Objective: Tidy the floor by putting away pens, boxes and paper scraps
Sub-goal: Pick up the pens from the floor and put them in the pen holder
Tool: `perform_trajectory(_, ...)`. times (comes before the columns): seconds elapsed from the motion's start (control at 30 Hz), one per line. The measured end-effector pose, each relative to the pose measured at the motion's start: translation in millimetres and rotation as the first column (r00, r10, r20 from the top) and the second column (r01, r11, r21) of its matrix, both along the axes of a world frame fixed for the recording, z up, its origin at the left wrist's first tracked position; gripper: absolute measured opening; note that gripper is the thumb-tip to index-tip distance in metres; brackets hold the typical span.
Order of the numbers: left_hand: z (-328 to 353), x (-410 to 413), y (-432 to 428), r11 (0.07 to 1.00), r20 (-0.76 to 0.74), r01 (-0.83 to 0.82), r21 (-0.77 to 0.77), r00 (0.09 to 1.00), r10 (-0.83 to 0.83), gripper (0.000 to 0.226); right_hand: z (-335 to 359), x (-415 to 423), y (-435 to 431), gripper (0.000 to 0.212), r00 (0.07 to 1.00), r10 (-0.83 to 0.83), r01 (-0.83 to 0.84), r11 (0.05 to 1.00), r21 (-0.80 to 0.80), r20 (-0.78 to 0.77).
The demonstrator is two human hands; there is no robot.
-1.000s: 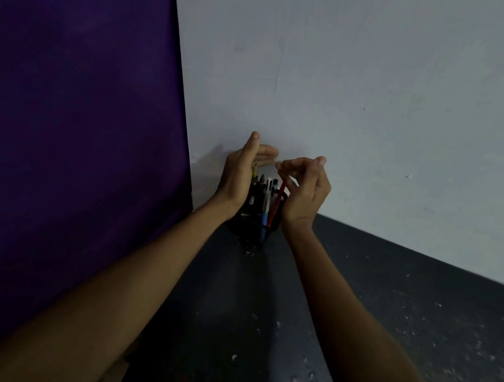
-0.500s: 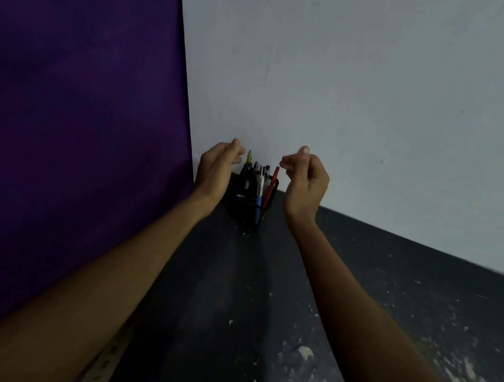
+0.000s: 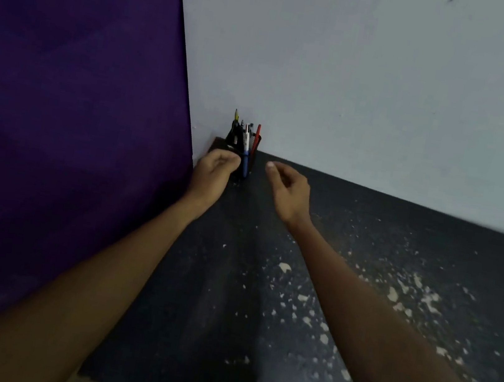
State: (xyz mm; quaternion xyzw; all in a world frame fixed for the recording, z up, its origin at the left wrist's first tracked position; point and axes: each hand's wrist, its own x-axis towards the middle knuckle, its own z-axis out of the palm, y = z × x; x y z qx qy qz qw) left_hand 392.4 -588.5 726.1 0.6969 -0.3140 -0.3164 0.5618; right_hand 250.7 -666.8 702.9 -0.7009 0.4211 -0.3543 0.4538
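One black pen cup [image 3: 257, 143] stands in the corner at 12 o'clock, holding one yellow pencil [image 3: 236, 115], one red pen [image 3: 256, 137], one blue pen [image 3: 245, 158] and some dark ones I cannot count. My left hand [image 3: 215, 174] is curled at the cup's 7 o'clock, but I cannot tell if it grips. My right hand [image 3: 288, 191] hangs loose at 4 o'clock, holding nothing.

The pen holder [image 3: 255, 145] stands on the floor [image 3: 218, 316] at frame centre, where the panel [image 3: 62, 97] at left meets the wall [image 3: 359, 76] behind. Pens [image 3: 247, 136] stand in it. The left hand [image 3: 214, 172] overlaps its lower left; the right hand [image 3: 287, 189] lies apart, rightward.
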Motion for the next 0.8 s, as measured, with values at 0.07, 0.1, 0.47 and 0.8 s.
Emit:
perform_trajectory(0.07,-6,-14,16,0.999,0.01,0.019,0.042,1.0,-0.019,0.02,-6,-16,13,0.037,0.998,0.019,-0.017,1.0,0.026,-0.065)
perform_trajectory(0.1,-9,-20,24,0.998,0.016,0.026,0.061,1.0,-0.027,0.02,-9,-24,20,0.043,0.995,0.029,-0.025,0.999,0.038,-0.096)
perform_trajectory(0.47,-29,-74,134,0.968,0.02,0.149,0.202,0.988,-0.156,0.023,-20,-91,132,0.081,0.969,-0.033,0.062,0.992,0.113,-0.244)
perform_trajectory(0.8,-44,-118,242,0.952,0.029,0.198,0.233,0.977,-0.211,0.024,-33,-146,253,0.069,0.964,-0.045,0.089,0.983,0.159,-0.262)
